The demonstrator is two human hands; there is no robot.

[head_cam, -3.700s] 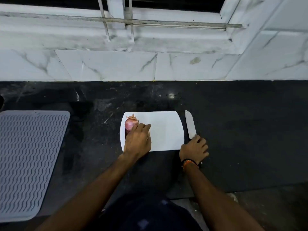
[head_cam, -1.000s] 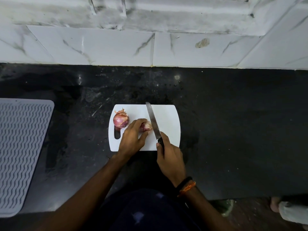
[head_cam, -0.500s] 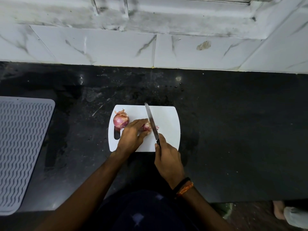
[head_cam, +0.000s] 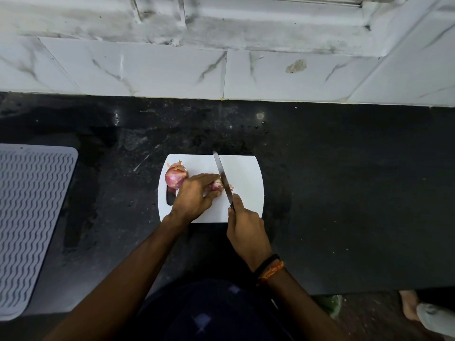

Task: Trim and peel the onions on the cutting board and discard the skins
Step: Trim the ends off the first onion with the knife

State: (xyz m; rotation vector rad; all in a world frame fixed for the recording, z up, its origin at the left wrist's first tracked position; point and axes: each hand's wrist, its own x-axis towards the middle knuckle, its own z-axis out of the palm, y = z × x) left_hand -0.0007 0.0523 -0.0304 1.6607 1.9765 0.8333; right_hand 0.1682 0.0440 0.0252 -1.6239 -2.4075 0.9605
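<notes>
Onions sit on the white cutting board at the centre of the frame, on a black countertop. One whole onion, skin still on with a papery tuft at its top, rests at the board's left edge just above the handle slot. A second onion lies near the board's middle, mostly covered by the left hand, whose fingers curl over it and hold it down. The right hand, lower centre, grips the dark handle of a knife with its index finger stretched along the spine; the blade runs up toward the board's top edge and its edge meets the right end of the held onion. A scrap of pink skin lies just right of the blade. Black and orange bands circle the right wrist. A grey ribbed mat lies at the left edge, and white marbled tiles line the wall above.
</notes>
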